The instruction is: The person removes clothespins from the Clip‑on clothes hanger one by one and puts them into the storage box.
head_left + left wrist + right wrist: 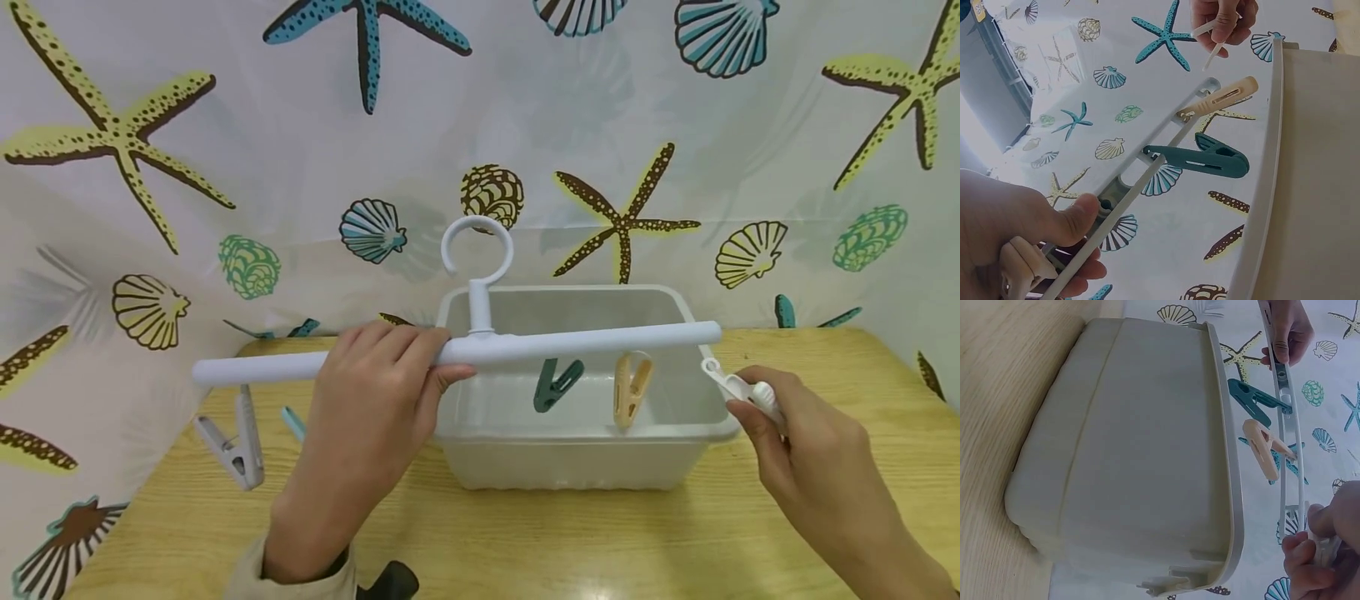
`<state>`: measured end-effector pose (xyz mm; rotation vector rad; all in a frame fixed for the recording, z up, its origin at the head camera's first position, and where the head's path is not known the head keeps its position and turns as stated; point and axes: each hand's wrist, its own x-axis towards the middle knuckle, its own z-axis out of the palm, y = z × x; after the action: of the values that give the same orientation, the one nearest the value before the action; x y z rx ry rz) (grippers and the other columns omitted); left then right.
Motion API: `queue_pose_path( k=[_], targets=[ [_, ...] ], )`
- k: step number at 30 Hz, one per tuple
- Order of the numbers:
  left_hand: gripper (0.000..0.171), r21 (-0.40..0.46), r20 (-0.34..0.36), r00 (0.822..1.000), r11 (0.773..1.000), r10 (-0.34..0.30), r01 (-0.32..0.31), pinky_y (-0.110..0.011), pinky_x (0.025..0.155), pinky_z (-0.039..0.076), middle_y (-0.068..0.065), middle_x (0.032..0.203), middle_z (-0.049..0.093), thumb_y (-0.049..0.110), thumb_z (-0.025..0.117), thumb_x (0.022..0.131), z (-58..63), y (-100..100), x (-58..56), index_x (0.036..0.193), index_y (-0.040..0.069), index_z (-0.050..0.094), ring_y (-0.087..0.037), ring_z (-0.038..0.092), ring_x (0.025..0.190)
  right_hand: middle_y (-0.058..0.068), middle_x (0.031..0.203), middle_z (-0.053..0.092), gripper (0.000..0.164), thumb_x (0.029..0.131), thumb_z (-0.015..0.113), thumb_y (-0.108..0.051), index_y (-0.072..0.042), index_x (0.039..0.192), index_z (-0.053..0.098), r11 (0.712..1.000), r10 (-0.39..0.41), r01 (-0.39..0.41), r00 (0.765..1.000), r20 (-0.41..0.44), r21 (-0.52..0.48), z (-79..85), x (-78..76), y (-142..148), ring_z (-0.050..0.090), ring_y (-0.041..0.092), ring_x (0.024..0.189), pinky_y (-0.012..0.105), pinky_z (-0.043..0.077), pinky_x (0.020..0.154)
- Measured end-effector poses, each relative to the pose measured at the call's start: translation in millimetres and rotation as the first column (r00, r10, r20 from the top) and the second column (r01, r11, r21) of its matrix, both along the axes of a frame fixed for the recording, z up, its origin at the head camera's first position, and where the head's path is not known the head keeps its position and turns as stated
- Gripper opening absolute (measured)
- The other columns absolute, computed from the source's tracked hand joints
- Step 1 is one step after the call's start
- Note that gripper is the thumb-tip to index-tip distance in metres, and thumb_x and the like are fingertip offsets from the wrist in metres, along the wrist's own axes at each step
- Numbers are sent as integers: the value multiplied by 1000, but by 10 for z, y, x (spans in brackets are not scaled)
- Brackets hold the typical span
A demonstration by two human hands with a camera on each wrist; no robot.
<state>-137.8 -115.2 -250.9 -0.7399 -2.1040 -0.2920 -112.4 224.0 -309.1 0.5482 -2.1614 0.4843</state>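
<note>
My left hand (375, 392) grips the bar of a white clothes hanger (570, 342) left of its hook (512, 250). Clothespins dangle from the bar: a dark green clothespin (546, 395) and a pale orange clothespin (624, 408) right of the hand, a grey clothespin (251, 442) near the left end. Part of a light blue clothespin (293, 423) shows beside my left wrist. Just past and below the bar's right end, my right hand (817, 442) pinches a white clothespin (733, 385) between thumb and fingers, its tip pointing toward the bar.
Behind and below the hanger, a white plastic bin (577, 462) stands on a wooden table (540, 550). A cloth (480, 125) printed with starfish and shells hangs at the back. A dark rounded object (396, 581) sticks up at the bottom edge, near my left sleeve.
</note>
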Motion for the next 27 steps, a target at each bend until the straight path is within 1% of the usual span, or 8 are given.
queue_pose_path(
  k=[5, 8, 12, 14, 17, 22, 24, 27],
  targets=[
    [31, 17, -21, 1000, 1000, -6, 7, -45, 76, 45, -12, 83, 69, 26, 76, 81, 14, -29, -3, 94, -2, 70, -32, 61, 78, 7, 81, 63, 46, 100, 44, -39, 4, 104, 60, 1000, 25, -25, 999, 21, 0, -4, -5, -8, 48, 10, 60, 15, 40, 53],
    [30, 18, -10, 1000, 1000, -9, 9, -44, 76, 44, -10, 83, 69, 26, 76, 80, 18, -40, 2, 93, 0, 70, -31, 61, 78, 5, 79, 62, 47, 100, 43, -41, 3, 103, 61, 999, 39, -39, 999, 24, 0, -1, -1, -20, 45, 7, 59, 14, 37, 52],
    [30, -4, 10, 1000, 1000, -18, 18, -44, 75, 44, -9, 84, 70, 27, 76, 81, 14, -32, 4, 94, 1, 70, -30, 61, 79, 6, 77, 62, 56, 100, 38, -46, 4, 100, 62, 999, 54, -54, 998, -24, 0, 23, 11, -48, 43, 4, 57, 13, 36, 50],
    [29, -14, 11, 999, 999, -31, 31, -43, 75, 44, -9, 84, 70, 27, 76, 81, 13, -9, -2, 92, 2, 69, -30, 61, 79, 7, 78, 63, 57, 100, 39, -46, 6, 98, 63, 998, 56, -56, 996, -64, -7, 45, 23, -54, 44, 4, 56, 13, 37, 50],
    [27, -20, 28, 998, 998, -51, 52, -42, 74, 44, -7, 83, 69, 27, 76, 81, 11, 22, -7, 91, 3, 69, -29, 61, 79, 10, 80, 65, 59, 101, 40, -46, 8, 96, 63, 999, 48, -50, 994, -94, -18, 91, 49, -55, 48, 4, 56, 12, 41, 53],
    [28, 1, 98, 991, 995, -96, 96, -39, 75, 44, -5, 84, 70, 27, 77, 80, -12, 42, -4, 94, 4, 70, -26, 61, 80, 12, 84, 68, 58, 101, 42, -46, 7, 97, 64, 999, 40, -42, 994, -102, -25, 142, 89, -42, 58, 3, 62, 8, 45, 59],
    [28, 8, 110, 988, 994, -112, 111, -38, 74, 44, -4, 85, 70, 28, 77, 80, -26, 50, -6, 94, 4, 70, -25, 61, 80, 11, 85, 69, 56, 101, 44, -45, 7, 96, 65, 998, 46, -50, 992, -118, -38, 152, 95, -39, 59, 1, 66, 6, 45, 62],
    [28, 10, 113, 986, 993, -120, 120, -38, 73, 44, -4, 84, 70, 28, 77, 80, -39, 73, -7, 94, 4, 70, -25, 62, 80, 10, 84, 69, 53, 100, 48, -44, 6, 94, 66, 997, 52, -61, 986, -159, -54, 178, 100, -38, 57, -3, 68, 5, 43, 65]
  ],
)
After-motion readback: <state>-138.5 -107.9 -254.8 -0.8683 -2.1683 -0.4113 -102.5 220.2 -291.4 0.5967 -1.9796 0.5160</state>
